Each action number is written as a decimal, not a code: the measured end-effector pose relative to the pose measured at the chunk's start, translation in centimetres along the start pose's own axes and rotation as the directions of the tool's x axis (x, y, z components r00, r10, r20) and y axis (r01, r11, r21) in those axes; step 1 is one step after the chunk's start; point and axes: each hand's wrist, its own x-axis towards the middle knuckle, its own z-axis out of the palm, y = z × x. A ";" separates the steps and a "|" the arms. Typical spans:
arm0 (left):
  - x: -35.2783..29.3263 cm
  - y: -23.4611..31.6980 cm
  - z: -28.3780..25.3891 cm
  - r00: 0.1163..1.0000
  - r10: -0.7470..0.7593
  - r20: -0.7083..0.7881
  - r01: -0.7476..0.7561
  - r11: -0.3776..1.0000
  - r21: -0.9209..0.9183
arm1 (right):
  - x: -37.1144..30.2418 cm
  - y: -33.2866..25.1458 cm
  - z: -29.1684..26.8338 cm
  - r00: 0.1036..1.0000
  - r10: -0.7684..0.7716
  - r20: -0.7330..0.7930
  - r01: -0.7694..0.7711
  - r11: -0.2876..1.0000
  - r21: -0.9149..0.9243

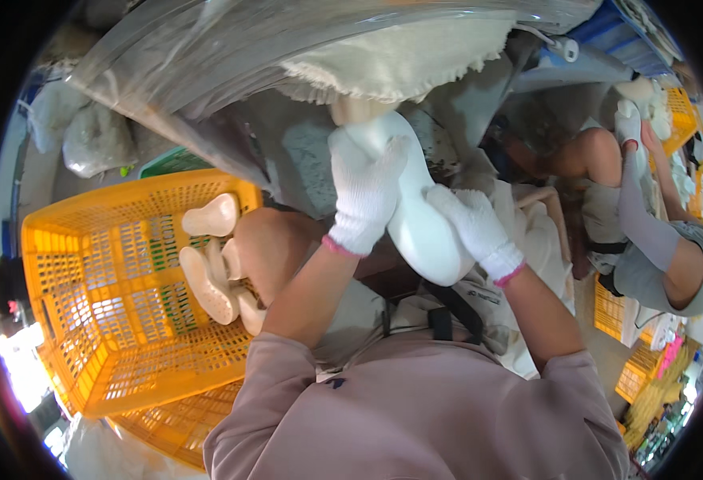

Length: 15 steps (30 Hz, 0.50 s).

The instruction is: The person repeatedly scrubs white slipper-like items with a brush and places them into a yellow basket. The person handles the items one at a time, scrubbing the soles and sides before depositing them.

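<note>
Both my hands wear white knitted gloves with pink cuffs. They hold a smooth white shoe-sole-shaped piece [425, 228], slanted with its rounded, wider end toward me. My left hand [365, 188] is closed around its far, narrower part, the thumb lying along the top. On the near right edge, my right hand [477, 226] grips with its fingers partly hidden behind it. The piece's far end lies just under the frayed lower edge of a pale cloth buffing wheel [415, 60]; whether they touch, I cannot tell.
At my left stands a yellow plastic crate [131, 192] with several beige sole-shaped pieces [207, 288] at its right side. A clear plastic-wrapped hood [175, 72] surrounds the wheel. To the right, another person [647, 216] works beside more yellow crates [635, 372].
</note>
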 end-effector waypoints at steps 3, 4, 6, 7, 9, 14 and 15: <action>0.2 0.1 -1.6 0.999 0.047 -0.020 -0.043 0.982 0.185 | 0.4 0.7 0.8 0.991 0.039 0.131 -0.050 0.995 0.081; -0.6 0.0 -2.0 0.999 0.034 0.015 -0.037 0.971 0.235 | 0.0 1.5 0.9 0.988 0.105 0.117 -0.117 0.989 0.096; -2.8 -0.3 -2.2 0.998 0.066 -0.016 -0.061 0.975 0.215 | -1.7 2.7 0.4 1.000 -0.015 -0.021 0.011 0.989 -0.150; -3.6 -0.5 -1.9 0.990 0.143 0.015 -0.143 0.971 0.190 | -2.6 3.0 -0.1 0.986 -0.158 -0.060 0.139 0.958 -0.252; -4.1 -1.2 -1.3 0.979 -0.172 0.106 0.193 0.950 -0.245 | -3.9 2.1 -0.8 0.982 -0.148 -0.116 0.091 0.914 -0.394; 0.7 -2.6 -0.7 0.883 -0.341 0.323 0.452 0.430 -0.781 | -1.6 -6.2 0.1 0.892 -0.451 -0.031 0.357 0.745 -0.563; 1.8 -2.7 -1.2 0.902 -0.331 0.276 0.424 0.566 -0.707 | -0.5 -7.6 0.9 0.805 -0.589 0.070 0.503 0.615 -0.608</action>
